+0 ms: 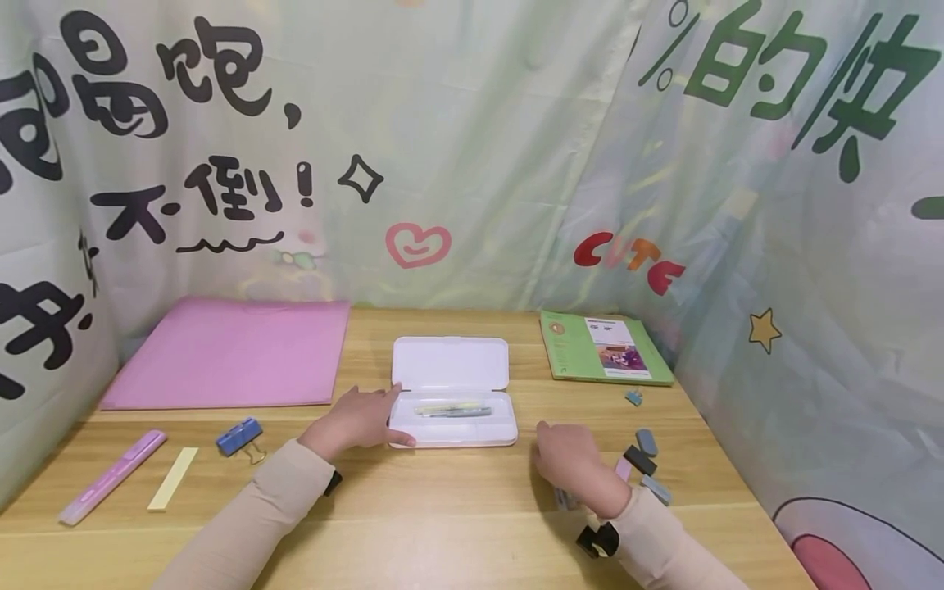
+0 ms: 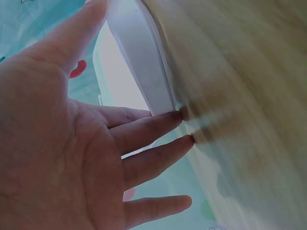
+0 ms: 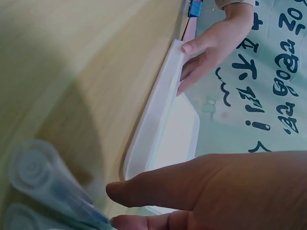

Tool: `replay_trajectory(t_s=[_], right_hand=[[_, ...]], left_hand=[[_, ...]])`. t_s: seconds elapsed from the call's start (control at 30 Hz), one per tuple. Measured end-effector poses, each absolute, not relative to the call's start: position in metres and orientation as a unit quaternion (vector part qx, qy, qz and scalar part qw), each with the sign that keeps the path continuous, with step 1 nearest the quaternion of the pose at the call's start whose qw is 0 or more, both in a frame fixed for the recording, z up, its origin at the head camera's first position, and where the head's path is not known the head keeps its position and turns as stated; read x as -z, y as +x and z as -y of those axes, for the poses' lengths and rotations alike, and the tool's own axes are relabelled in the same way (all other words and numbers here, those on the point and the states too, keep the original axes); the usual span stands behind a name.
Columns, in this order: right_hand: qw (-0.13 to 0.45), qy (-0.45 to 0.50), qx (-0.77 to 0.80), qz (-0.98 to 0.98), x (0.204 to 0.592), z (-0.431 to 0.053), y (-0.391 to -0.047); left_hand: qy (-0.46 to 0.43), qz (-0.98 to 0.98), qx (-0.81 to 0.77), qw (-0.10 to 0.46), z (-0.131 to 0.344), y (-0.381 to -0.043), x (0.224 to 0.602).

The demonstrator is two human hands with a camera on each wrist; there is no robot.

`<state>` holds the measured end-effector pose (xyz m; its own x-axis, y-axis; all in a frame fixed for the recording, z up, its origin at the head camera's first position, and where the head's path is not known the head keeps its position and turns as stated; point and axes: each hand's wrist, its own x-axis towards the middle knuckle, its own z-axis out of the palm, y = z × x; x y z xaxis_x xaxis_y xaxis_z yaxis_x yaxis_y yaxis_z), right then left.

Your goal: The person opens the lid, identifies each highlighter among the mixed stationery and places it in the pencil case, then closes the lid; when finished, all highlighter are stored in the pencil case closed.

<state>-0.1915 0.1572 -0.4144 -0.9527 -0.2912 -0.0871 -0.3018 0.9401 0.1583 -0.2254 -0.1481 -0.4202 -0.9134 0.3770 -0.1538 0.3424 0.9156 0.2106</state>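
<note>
A white pencil case point(image 1: 453, 433) lies with its lid point(image 1: 451, 363) up and back. Inside are slim pens point(image 1: 453, 410), one yellowish and one greyish. My left hand point(image 1: 363, 418) holds the case's left end, thumb at the front edge and fingers along the side and back corner. To the right of the case my right hand point(image 1: 575, 460) hovers low over the table, thumb and forefinger apart in the right wrist view. Pens with clear ends point(image 3: 45, 172) lie beside those fingertips. Its other fingers are hidden.
Erasers point(image 1: 645, 442) and a small blue clip point(image 1: 633, 397) lie at right, below a green book point(image 1: 571, 352). At left are a pink sheet point(image 1: 243, 352), a blue binder clip point(image 1: 239, 436), a yellow strip point(image 1: 173, 479) and a long pink case point(image 1: 114, 475). Printed cloth hangs behind.
</note>
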Motion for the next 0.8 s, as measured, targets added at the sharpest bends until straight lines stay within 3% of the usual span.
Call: replay_trajectory(t_s=[0.53,0.8], right_hand=[[-0.003,-0.153,-0.063,-0.986,0.419,-0.154,-0.186],[-0.059,-0.167,-0.026,-0.984,0.41,-0.143,-0.198]], left_hand=[[0.18,-0.974,-0.086,0.103,0.149,-0.227,0.425],[0.183,-0.975,-0.087,0.095,0.149,-0.228,0.424]])
